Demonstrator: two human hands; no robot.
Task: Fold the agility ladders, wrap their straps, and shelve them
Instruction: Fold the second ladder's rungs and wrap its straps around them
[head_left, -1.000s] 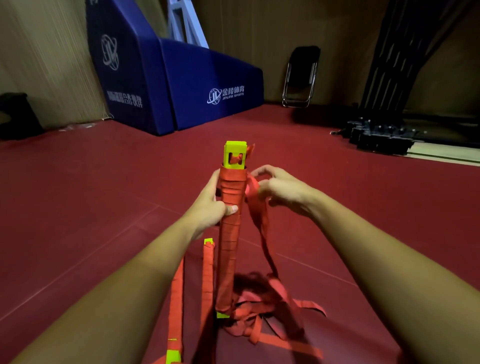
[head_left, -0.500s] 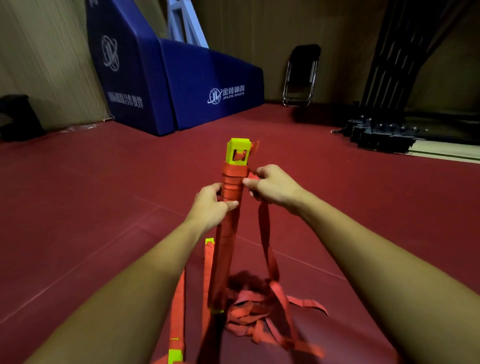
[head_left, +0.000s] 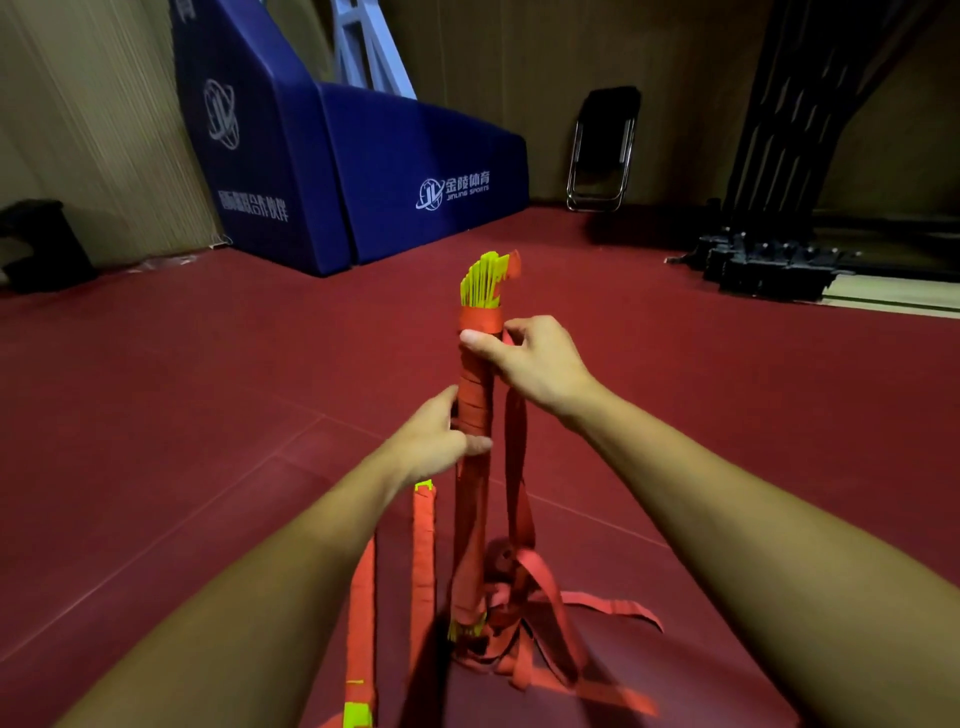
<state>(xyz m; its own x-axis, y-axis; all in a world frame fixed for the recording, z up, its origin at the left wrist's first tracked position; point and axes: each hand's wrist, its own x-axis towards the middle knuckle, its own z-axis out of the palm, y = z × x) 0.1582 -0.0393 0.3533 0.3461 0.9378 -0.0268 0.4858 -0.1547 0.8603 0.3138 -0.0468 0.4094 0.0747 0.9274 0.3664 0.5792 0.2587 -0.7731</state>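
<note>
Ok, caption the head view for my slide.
Left hand grips the upright folded ladder bundle while the right hand holds its red strap near the top.

Forearms extended; left hand grips ladder bundle, right hand higher pinches strap.

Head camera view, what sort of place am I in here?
Likely a gym or sports hall: red sports flooring, a blue padded base marked Jinling Sports, and a strap-wrapped agility ladder stood upright on the floor.

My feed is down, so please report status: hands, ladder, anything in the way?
Left hand grips upright ladder bundle midway. Right hand pinches strap near top; slack piled on floor. Two wrapped bundles beside, not blocking.
</note>
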